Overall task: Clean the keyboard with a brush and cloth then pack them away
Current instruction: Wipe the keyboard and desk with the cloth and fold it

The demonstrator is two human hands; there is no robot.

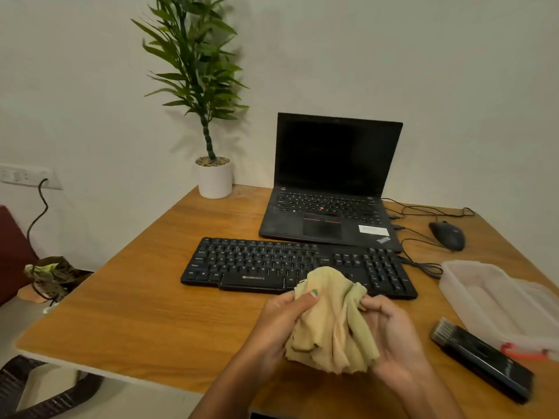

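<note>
Your left hand [281, 322] and right hand [390, 337] both grip the bunched cloth [329, 322] near the desk's [151, 297] front edge, probably the wiping step; next, press it onto the keyboard [272, 261].

On the wooden table [145, 300] are set a keyboard [272, 264], laptop [329, 213], mouse [447, 235], pot [214, 178], box [496, 300] and brush [481, 358].

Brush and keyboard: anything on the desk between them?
No. In the head view, only bare wooden desk lies between the brush and the keyboard; the clear container sits beside that stretch.
</note>
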